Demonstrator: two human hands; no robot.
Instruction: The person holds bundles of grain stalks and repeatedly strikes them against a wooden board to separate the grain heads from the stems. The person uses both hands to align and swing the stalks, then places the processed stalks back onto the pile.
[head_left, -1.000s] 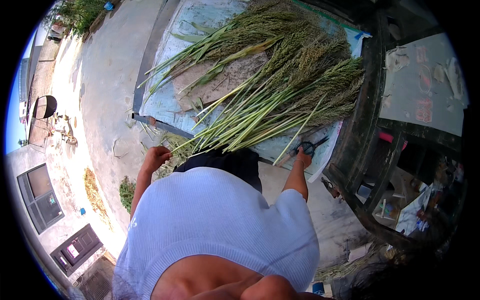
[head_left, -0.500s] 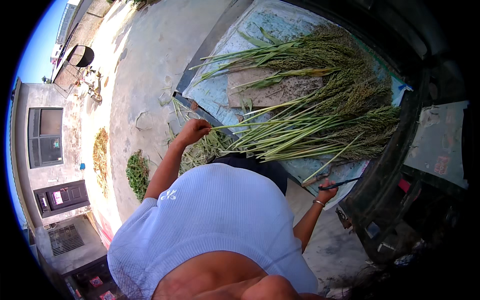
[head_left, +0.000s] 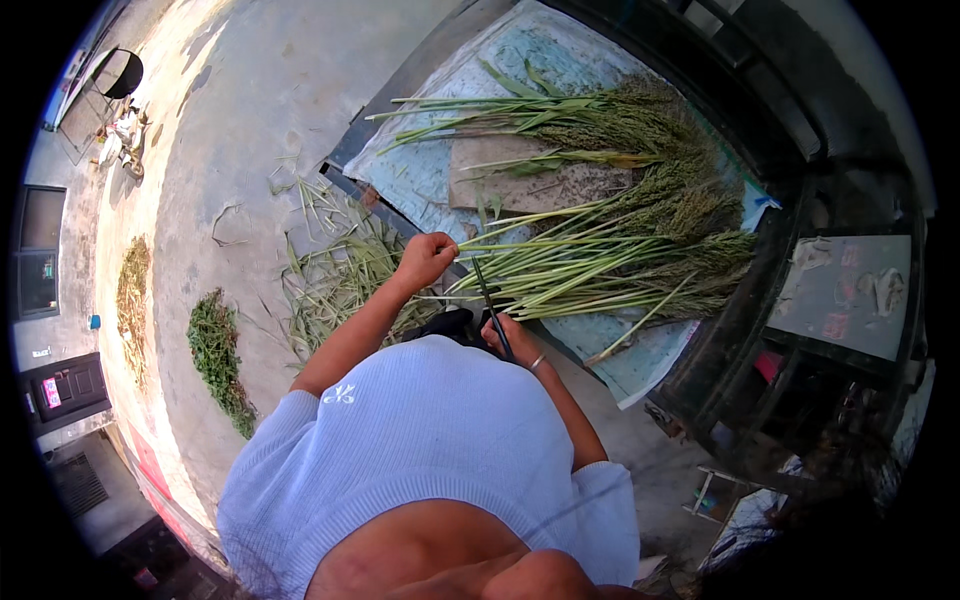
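Green broomcorn stalks (head_left: 580,270) with bushy seed heads (head_left: 690,190) lie on a pale blue sheet (head_left: 400,185), their cut ends toward me. At their near end my left hand (head_left: 427,260) is closed, pinching the tip of a stalk (head_left: 485,238). My right hand (head_left: 512,338) grips a long, thin, dark knife-like tool (head_left: 484,285), whose exact kind is hard to make out. It points up and away, with its tip close to the stalk ends and just right of my left hand.
The sheet covers a dark metal cart bed (head_left: 335,178) with a raised black frame (head_left: 790,230) on the right. Stripped leaves (head_left: 345,270) are heaped on the concrete floor at left. Beyond them lie a green plant pile (head_left: 217,355) and a yellowish pile (head_left: 132,300).
My right hand has swung left with the dark tool, from the sheet's right edge to the stalk ends. My left hand has shifted slightly right, still pinching. The whole view has turned a little.
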